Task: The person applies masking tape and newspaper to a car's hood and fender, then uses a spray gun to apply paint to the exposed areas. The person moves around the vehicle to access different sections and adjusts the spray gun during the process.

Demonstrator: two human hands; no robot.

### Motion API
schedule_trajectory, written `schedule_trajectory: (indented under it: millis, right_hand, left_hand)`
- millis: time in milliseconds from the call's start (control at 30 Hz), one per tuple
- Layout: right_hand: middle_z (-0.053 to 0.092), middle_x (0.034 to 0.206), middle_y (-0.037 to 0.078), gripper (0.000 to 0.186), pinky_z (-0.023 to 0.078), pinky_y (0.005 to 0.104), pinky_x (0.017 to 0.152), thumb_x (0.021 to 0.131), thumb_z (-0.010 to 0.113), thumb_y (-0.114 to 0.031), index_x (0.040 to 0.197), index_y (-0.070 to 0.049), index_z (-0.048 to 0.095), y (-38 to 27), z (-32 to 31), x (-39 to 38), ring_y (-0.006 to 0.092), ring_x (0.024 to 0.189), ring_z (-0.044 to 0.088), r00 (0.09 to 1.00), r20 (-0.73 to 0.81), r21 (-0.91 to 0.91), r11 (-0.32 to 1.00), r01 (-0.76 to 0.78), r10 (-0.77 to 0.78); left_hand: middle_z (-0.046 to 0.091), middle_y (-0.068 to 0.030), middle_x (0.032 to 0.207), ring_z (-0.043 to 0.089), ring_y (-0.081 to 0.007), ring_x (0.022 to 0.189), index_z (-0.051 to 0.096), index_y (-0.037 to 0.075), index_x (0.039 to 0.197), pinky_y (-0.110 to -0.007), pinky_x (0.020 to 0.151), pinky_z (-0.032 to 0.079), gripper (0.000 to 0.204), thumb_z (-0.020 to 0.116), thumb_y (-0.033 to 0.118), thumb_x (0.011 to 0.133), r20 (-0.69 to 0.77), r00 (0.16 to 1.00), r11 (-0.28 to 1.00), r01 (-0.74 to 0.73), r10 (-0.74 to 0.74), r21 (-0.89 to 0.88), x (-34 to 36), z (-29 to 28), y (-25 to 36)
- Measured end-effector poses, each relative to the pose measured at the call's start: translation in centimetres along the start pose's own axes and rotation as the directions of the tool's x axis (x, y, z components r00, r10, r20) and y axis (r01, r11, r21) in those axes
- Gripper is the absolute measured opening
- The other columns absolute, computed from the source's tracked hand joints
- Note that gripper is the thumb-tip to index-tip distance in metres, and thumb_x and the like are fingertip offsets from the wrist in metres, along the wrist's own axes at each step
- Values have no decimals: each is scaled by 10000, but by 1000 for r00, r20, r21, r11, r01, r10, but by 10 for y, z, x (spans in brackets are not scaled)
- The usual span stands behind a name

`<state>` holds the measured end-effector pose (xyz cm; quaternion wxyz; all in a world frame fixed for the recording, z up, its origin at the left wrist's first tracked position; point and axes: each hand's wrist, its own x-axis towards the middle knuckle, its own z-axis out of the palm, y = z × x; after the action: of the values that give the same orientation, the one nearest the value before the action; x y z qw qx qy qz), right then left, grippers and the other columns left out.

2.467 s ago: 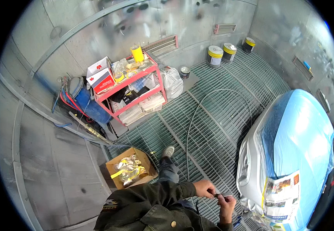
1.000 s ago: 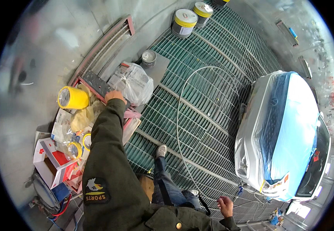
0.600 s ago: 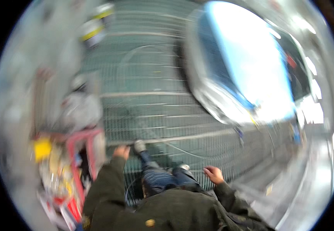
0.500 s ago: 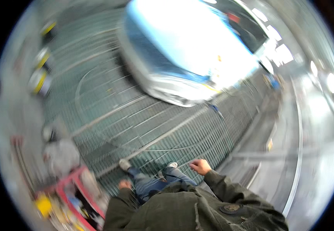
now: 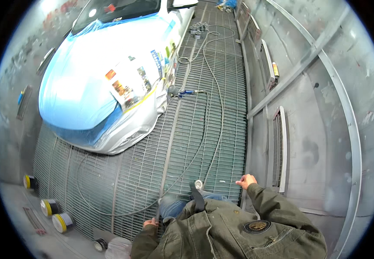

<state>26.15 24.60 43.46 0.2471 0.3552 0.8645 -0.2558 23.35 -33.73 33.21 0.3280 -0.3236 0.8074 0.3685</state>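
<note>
My right hand (image 5: pixel 246 181) hangs by my side over the grated floor (image 5: pixel 187 142), near the right wall, fingers loosely apart and holding nothing. Only the knuckles of my left hand (image 5: pixel 150 222) peek out of a green jacket sleeve at my left hip, above the grate; whether it holds anything is hidden. My jeans and one shoe (image 5: pixel 199 184) show between the hands. Thin air hoses (image 5: pixel 215 129) snake across the floor from my feet toward a blue-handled spray gun (image 5: pixel 186 92) lying beside the car.
A silver car (image 5: pixel 109 86), masked with blue film and paper sheets, fills the upper left. Three yellow-lidded cans (image 5: pixel 61 222) stand at the lower left, with a small tin (image 5: pixel 99 245) and a plastic bag (image 5: pixel 118 249). Grey booth wall with vents (image 5: pixel 279 149) runs along the right.
The view has swung from the red cart and boxes round to the masked car and right wall. My left hand left the cart; both arms now hang at my sides.
</note>
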Motion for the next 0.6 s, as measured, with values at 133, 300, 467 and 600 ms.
schedule_trajectory:
  millis: [133, 300, 467, 600]
  right_hand:
    - [702, 798, 158, 393, 524, 408, 742, 783, 725, -435, 830, -45, 730, 12, 19, 17, 311, 792, 677, 989, -75, 174, 978, -114, 128]
    - [684, 683, 121, 394, 524, 351, 652, 903, 621, -341, 779, 25, 699, -3, 9, 35, 213, 667, 678, 977, 39, 368, 906, -210, 211]
    - [675, 664, 106, 347, 522, 332, 613, 917, 590, -278, 808, 34, 697, 11, -8, 83, 179, 617, 649, 977, -28, 516, 840, -168, 212]
    - [683, 671, 96, 246, 528, 312, 575, 897, 605, -180, 819, 35, 696, 23, -21, 136, 155, 584, 638, 901, 0, 610, 714, -344, 434]
  left_hand:
    - [685, -142, 720, 659, -269, 662, 695, 10, 828, -417, 649, 506, 437, 525, 397, 936, 281, 914, 880, -372, 292, 296, 38, 25, 85]
    - [649, -125, 697, 643, -312, 725, 645, 43, 731, -429, 715, 489, 445, 482, 405, 931, 365, 835, 771, -532, 411, 350, 53, 73, 202]
    - [654, -165, 772, 630, -358, 799, 650, 47, 770, -459, 745, 478, 451, 453, 418, 935, 361, 845, 740, -525, 394, 421, 118, 96, 274]
    - [634, -232, 921, 582, -445, 911, 634, 40, 873, -502, 800, 456, 447, 453, 446, 928, 393, 811, 640, -583, 433, 500, 214, 105, 320]
